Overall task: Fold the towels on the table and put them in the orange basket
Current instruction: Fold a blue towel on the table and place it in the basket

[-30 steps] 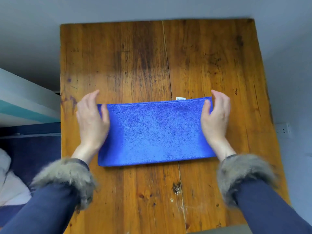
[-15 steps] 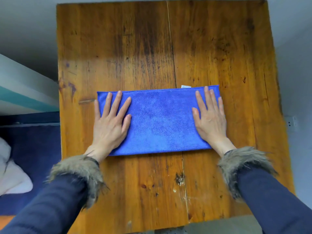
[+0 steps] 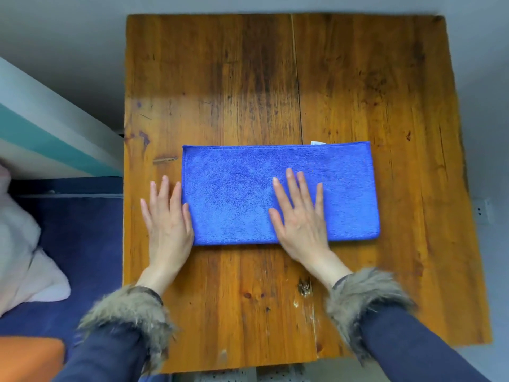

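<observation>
I am pressing my right hand flat, fingers spread, on the blue towel at the table's centre; my left hand, also flat, is resting at its nine-o'clock edge. One fold looks done; further folding and the orange basket, at seven o'clock, are waiting.

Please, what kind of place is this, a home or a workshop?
Probably a home room. A worn wooden table stands near a wall socket, with what looks like bedding to the left.

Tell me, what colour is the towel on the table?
The towel is blue, plain all over, seen best in the head view.
</observation>
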Tool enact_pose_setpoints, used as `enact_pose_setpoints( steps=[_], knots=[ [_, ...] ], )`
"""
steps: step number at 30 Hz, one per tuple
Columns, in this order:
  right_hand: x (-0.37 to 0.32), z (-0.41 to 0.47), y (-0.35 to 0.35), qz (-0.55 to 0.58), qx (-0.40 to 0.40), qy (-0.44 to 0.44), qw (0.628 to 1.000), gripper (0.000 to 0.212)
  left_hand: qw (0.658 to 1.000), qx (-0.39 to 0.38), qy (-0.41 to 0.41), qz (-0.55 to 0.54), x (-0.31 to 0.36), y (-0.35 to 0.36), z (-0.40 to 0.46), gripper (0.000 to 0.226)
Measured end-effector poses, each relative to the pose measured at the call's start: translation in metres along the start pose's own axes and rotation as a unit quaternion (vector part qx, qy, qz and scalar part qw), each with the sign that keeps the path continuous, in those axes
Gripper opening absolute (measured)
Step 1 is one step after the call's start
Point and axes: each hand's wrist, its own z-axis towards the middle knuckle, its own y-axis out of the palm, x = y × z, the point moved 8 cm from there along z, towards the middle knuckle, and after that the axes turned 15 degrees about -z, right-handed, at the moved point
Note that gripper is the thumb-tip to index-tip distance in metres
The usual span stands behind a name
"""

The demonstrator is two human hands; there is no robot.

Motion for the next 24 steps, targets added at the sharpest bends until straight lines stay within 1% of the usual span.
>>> enact_pose_setpoints(
  steps=[2, 3, 4, 6, 9, 11, 14, 17, 19, 20, 22, 24],
  knots=[
    [-0.019, 0.001, 0.007, -0.008, -0.007, -0.004, 1.0, 0.056, 1.0, -0.006, 0.003, 0.008, 0.0, 0.001, -0.001, 0.04],
    [-0.023, 0.002, 0.01, -0.015, -0.012, 0.003, 1.0, 0.056, 1.0, 0.006, -0.001, 0.006, 0.0, -0.001, 0.0, 0.038],
    [-0.024, 0.002, 0.013, -0.023, -0.018, 0.01, 1.0, 0.057, 1.0, 0.027, -0.013, 0.004, 0.001, -0.007, 0.002, 0.034],
    [-0.023, 0.001, 0.016, -0.033, -0.021, 0.014, 0.999, 0.057, 0.996, 0.049, -0.07, -0.01, -0.001, -0.014, 0.006, 0.027],
    [-0.023, 0.001, 0.016, -0.041, -0.013, 0.007, 0.999, 0.057, 0.984, 0.024, -0.171, -0.035, -0.011, -0.013, 0.013, 0.028],
    [-0.023, 0.001, 0.016, -0.046, -0.008, 0.011, 0.999, 0.056, 0.979, 0.0, -0.203, -0.034, -0.014, -0.012, 0.017, 0.029],
    [-0.024, 0.001, 0.017, -0.05, -0.013, 0.014, 0.999, 0.057, 0.973, -0.037, -0.227, -0.023, -0.013, -0.011, 0.025, 0.026],
    [-0.023, 0.0, 0.017, -0.05, -0.013, 0.012, 0.999, 0.056, 0.976, -0.061, -0.206, -0.019, -0.009, -0.01, 0.032, 0.015],
    [-0.024, 0.0, 0.017, -0.052, -0.012, 0.012, 0.999, 0.056, 0.981, -0.055, -0.181, -0.054, -0.005, -0.013, 0.032, 0.01],
    [-0.024, 0.0, 0.017, -0.052, -0.013, 0.012, 0.998, 0.056, 0.979, -0.05, -0.181, -0.083, -0.003, -0.015, 0.031, 0.01],
    [-0.024, 0.001, 0.017, -0.051, -0.014, 0.012, 0.999, 0.056, 0.966, -0.046, -0.212, -0.141, -0.005, -0.018, 0.028, 0.009],
    [-0.025, 0.001, 0.016, -0.05, -0.016, 0.008, 0.999, 0.056, 0.937, -0.05, -0.27, -0.215, -0.012, -0.017, 0.025, 0.008]
  ],
)
